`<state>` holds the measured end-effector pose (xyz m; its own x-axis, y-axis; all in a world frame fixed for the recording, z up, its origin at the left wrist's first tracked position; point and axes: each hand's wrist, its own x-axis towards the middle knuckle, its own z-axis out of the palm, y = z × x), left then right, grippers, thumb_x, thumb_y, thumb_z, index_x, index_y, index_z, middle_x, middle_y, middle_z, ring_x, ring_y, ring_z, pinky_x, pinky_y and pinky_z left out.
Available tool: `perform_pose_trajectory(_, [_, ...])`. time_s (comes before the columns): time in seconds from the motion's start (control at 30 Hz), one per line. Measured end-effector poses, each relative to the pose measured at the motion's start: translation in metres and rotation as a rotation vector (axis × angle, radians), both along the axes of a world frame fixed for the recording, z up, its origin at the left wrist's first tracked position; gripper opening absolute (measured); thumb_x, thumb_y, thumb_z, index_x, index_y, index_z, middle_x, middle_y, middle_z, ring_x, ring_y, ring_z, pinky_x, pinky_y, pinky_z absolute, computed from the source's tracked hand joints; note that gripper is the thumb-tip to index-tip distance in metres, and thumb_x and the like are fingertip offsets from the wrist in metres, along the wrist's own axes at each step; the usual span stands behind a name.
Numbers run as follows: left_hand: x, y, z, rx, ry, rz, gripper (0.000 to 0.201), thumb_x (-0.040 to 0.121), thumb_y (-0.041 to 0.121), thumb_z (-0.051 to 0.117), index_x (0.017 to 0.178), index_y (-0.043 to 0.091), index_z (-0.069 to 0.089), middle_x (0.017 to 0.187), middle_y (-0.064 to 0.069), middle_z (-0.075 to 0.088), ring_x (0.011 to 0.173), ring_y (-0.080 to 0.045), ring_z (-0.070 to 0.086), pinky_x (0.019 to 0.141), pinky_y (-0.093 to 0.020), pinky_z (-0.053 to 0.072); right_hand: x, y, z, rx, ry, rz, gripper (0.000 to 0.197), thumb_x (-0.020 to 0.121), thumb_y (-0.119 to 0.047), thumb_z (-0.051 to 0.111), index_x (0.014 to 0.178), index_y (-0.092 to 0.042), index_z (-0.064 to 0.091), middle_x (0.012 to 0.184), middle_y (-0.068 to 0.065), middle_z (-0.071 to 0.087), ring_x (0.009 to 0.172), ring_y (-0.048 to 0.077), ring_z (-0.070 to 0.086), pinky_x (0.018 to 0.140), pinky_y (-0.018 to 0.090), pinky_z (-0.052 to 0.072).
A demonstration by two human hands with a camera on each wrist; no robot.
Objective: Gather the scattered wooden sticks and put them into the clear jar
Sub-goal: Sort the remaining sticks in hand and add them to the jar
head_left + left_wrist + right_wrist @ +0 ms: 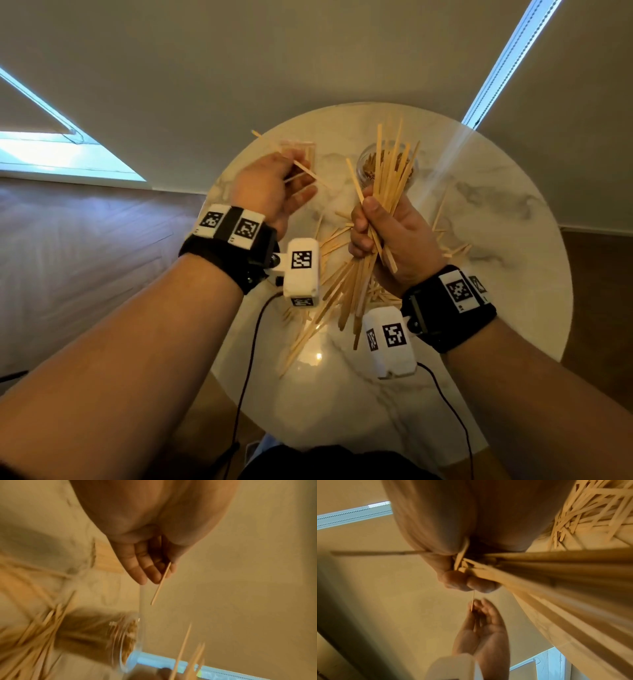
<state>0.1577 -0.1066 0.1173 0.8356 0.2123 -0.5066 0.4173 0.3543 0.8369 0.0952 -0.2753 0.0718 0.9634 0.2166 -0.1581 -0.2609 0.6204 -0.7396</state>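
Over a round marble table [496, 212], my right hand [373, 222] grips a thick bundle of wooden sticks [390, 171], held upright in front of the clear jar [364, 164]. Sticks show inside the jar. The same fist is wrapped round the bundle [547, 574] in the right wrist view. Left of the jar, my raised left hand [301, 181] pinches a few thin sticks [310, 173]; one stick [161, 584] pokes out past its fingers [145, 569]. More sticks [337, 274] lie scattered on the table under and between my wrists. The jar [123, 635] looks blurred in the left wrist view.
A small clear box [303, 147] that seems to hold sticks stands behind my left hand. A few stray sticks [455, 250] lie right of my right hand. The table's edge curves close to the wall behind. Wrist camera cables [250, 359] hang over the near edge.
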Motion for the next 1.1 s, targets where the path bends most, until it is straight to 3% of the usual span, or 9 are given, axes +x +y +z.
perform_pose_trajectory(0.07, [-0.002,0.013,0.007,0.134,-0.065,-0.036,0.02,0.106,0.017,0.055,0.103,0.007,0.073,0.082,-0.007,0.07,0.071,-0.017,0.067,0.066,-0.028,0.062,0.0,-0.002,-0.003,-0.043,0.028,-0.077,0.012,0.105,-0.014,0.049,0.116,-0.012,0.05,0.072,0.003,0.05,0.05,0.013,0.044,0.052,0.029,0.043])
perform_pose_trajectory(0.17, [-0.024,0.009,0.019,0.429,-0.17,-0.339,0.014,0.1,0.014,0.066,0.107,0.008,0.076,0.09,-0.019,0.074,0.071,-0.019,0.067,0.07,-0.028,0.062,0.004,-0.005,-0.007,-0.103,0.062,-0.149,0.019,0.106,-0.016,0.051,0.125,-0.014,0.051,0.069,0.002,0.045,0.051,0.013,0.037,0.051,0.029,0.039])
perform_pose_trajectory(0.33, [-0.054,-0.025,0.023,0.654,-0.278,-0.602,0.009,0.089,0.008,0.079,0.092,0.007,0.07,0.073,-0.01,0.074,0.06,-0.012,0.07,0.063,-0.029,0.059,0.006,0.0,-0.006,-0.074,0.118,-0.119,0.053,0.092,-0.036,0.066,0.134,-0.006,0.055,0.066,0.001,0.048,0.047,0.01,0.038,0.046,0.025,0.038])
perform_pose_trajectory(0.43, [-0.059,-0.034,0.018,0.713,-0.332,-0.703,0.007,0.089,0.009,0.077,0.089,0.01,0.07,0.072,0.001,0.076,0.066,-0.007,0.074,0.069,-0.027,0.059,0.003,-0.002,-0.004,-0.112,0.103,-0.089,0.043,0.087,-0.037,0.072,0.117,-0.008,0.062,0.075,0.008,0.063,0.046,0.011,0.047,0.044,0.024,0.042])
perform_pose_trajectory(0.6, [-0.067,-0.029,0.013,1.002,-0.58,-0.826,0.024,0.084,0.03,0.083,0.104,0.026,0.072,0.091,0.012,0.07,0.08,-0.004,0.065,0.075,-0.027,0.056,0.001,-0.008,-0.003,-0.143,0.198,-0.185,0.028,0.097,-0.036,0.068,0.109,-0.011,0.064,0.078,0.012,0.056,0.063,0.028,0.051,0.06,0.036,0.05])
perform_pose_trajectory(0.7, [-0.073,-0.031,0.011,1.102,-0.819,-0.851,0.034,0.082,0.031,0.084,0.114,0.023,0.074,0.106,0.012,0.064,0.09,-0.002,0.058,0.079,-0.019,0.05,0.002,-0.01,0.003,-0.164,0.239,-0.243,0.027,0.106,-0.036,0.054,0.117,-0.012,0.061,0.08,0.007,0.056,0.059,0.019,0.05,0.05,0.028,0.047])
perform_pose_trajectory(0.83, [-0.078,-0.04,0.012,1.167,-0.95,-0.818,0.013,0.09,0.028,0.075,0.098,0.019,0.079,0.092,0.008,0.072,0.082,-0.011,0.066,0.069,-0.035,0.057,0.002,-0.009,0.007,-0.136,0.271,-0.26,0.038,0.107,-0.034,0.05,0.135,-0.008,0.056,0.099,0.016,0.054,0.09,0.03,0.05,0.065,0.035,0.055])
perform_pose_trajectory(1.0, [-0.082,-0.049,0.02,1.361,-0.986,-0.758,0.02,0.094,0.034,0.066,0.083,0.019,0.074,0.082,0.007,0.068,0.068,-0.012,0.06,0.053,-0.032,0.05,-0.001,-0.006,0.004,-0.102,0.25,-0.278,0.041,0.102,-0.036,0.058,0.135,-0.011,0.058,0.115,0.018,0.054,0.105,0.035,0.05,0.098,0.062,0.048])
perform_pose_trajectory(1.1, [-0.084,-0.049,0.024,1.438,-1.073,-0.764,0.023,0.095,0.028,0.062,0.078,0.017,0.07,0.077,0.004,0.064,0.064,-0.014,0.056,0.052,-0.029,0.045,-0.001,-0.004,0.002,-0.106,0.252,-0.316,0.041,0.099,-0.038,0.062,0.127,-0.008,0.06,0.108,0.017,0.054,0.098,0.034,0.051,0.092,0.057,0.045])
